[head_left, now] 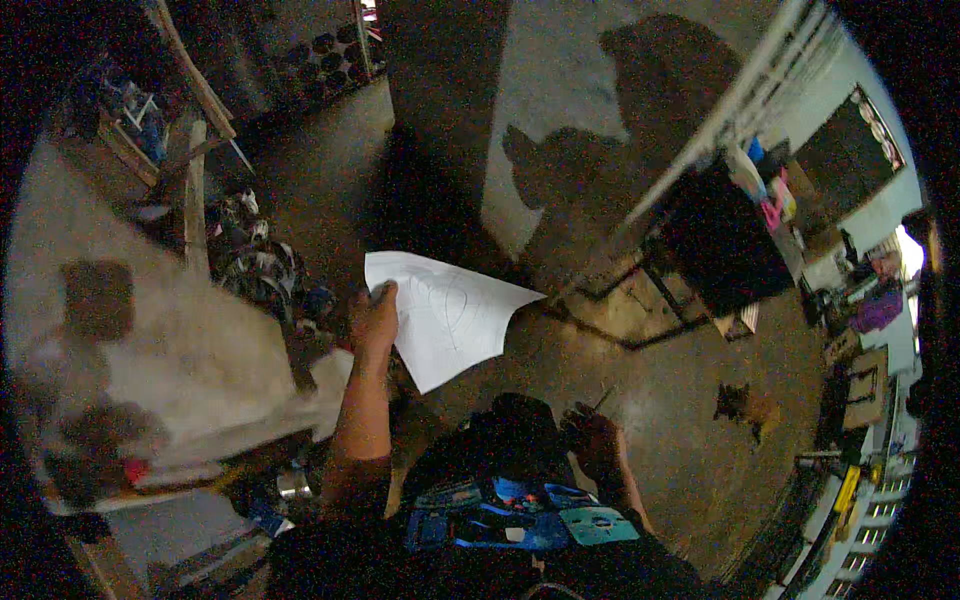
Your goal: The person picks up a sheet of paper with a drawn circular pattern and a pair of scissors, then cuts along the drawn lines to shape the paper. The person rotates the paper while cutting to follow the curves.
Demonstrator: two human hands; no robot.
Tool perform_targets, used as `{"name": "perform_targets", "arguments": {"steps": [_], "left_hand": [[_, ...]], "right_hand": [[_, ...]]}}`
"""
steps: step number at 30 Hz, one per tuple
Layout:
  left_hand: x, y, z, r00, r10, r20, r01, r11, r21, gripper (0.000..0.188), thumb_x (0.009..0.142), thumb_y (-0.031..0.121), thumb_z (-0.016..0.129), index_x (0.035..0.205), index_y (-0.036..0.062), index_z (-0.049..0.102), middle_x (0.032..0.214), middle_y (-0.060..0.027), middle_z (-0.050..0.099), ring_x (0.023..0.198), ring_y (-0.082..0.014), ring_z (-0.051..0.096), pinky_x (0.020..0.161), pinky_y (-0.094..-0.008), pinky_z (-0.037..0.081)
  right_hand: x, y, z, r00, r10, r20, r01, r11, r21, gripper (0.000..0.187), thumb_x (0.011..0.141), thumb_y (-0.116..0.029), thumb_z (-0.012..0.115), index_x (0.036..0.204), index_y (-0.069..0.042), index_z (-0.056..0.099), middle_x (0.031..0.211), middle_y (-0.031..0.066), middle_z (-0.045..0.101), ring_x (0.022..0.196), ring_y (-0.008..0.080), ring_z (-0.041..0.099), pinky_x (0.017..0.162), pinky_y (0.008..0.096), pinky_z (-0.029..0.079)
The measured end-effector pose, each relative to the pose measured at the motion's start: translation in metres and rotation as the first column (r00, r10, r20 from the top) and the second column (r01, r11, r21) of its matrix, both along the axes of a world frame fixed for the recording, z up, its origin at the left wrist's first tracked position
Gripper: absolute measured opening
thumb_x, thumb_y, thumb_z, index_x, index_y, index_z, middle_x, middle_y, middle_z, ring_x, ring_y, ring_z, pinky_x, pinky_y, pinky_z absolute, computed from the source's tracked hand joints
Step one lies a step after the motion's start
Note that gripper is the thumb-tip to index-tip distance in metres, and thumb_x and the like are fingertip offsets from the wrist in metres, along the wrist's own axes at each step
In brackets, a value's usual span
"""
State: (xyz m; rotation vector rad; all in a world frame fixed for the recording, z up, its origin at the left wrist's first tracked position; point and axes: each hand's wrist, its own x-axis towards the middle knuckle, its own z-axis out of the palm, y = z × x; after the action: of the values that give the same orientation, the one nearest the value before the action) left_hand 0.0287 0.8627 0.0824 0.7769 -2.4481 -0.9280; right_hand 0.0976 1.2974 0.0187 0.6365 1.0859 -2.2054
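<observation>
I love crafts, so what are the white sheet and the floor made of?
The sheet looks like matte paper: it's thin, bends and carries drawn lines. The floor might be smooth concrete, being grayish-brown with a dull sheen.

White paper sheet (pixel 450 320) with curved lines, bent, held by its left edge. Thin stick (pixel 605 397) in right hand (pixel 594 440).
</observation>
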Motion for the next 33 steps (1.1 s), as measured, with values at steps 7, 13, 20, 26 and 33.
{"name": "perform_targets", "arguments": {"steps": [7,13,20,26,33], "left_hand": [[-0.021,-0.031,0.01,0.974,0.224,-0.041,-0.176,0.854,0.489,0.047,0.08,0.038,0.055,0.104,-0.0023,0.058,0.107,-0.0177,0.059,0.098,-0.0289,0.056,0.084,-0.0357,0.041],[0.02,-0.054,0.065,0.945,0.291,-0.147,-0.206,0.883,0.421,0.038,0.081,0.036,0.056,0.095,0.0015,0.062,0.094,-0.0106,0.062,0.086,-0.0246,0.056,0.08,-0.0368,0.041],[0.03,-0.187,0.031,0.821,0.42,-0.386,-0.244,0.87,0.429,0.032,0.079,0.03,0.061,0.098,0.0042,0.06,0.093,-0.0098,0.061,0.082,-0.0242,0.055,0.079,-0.0372,0.042],[0.057,-0.276,0.036,0.839,0.368,-0.4,-0.151,0.866,0.477,0.032,0.078,0.03,0.062,0.098,0.0039,0.06,0.095,-0.0104,0.06,0.084,-0.0246,0.055,0.079,-0.0372,0.043],[-0.003,-0.374,0.062,0.835,0.405,-0.372,-0.169,0.833,0.526,0.033,0.078,0.029,0.063,0.098,0.0035,0.059,0.097,-0.0111,0.06,0.086,-0.025,0.055,0.079,-0.0371,0.043]], "right_hand": [[-0.028,-0.003,0.08,0.232,0.973,0.0,0.234,-0.056,0.971,0.03,0.087,-0.012,0.047,0.116,-0.004,0.05,0.123,0.0109,0.051,0.113,0.0263,0.047,0.092,0.0359,0.041],[-0.167,-0.072,0.11,0.12,0.966,-0.229,0.194,0.203,0.96,0.027,0.088,-0.017,0.052,0.112,-0.006,0.055,0.107,0.0088,0.06,0.093,0.0228,0.056,0.082,0.0311,0.044],[-0.185,-0.199,0.021,0.233,0.923,-0.304,0.004,0.312,0.95,0.028,0.087,-0.017,0.053,0.112,-0.006,0.054,0.104,0.0086,0.06,0.09,0.0219,0.057,0.08,0.0306,0.045],[-0.197,-0.259,0.026,0.436,0.851,-0.293,-0.174,0.399,0.9,0.028,0.087,-0.017,0.053,0.112,-0.005,0.054,0.101,0.0083,0.061,0.088,0.021,0.057,0.078,0.0302,0.046],[-0.256,-0.351,-0.05,0.557,0.803,-0.214,-0.432,0.5,0.751,0.029,0.087,-0.018,0.054,0.113,-0.004,0.054,0.097,0.008,0.062,0.084,0.0201,0.058,0.075,0.0297,0.047]]}}
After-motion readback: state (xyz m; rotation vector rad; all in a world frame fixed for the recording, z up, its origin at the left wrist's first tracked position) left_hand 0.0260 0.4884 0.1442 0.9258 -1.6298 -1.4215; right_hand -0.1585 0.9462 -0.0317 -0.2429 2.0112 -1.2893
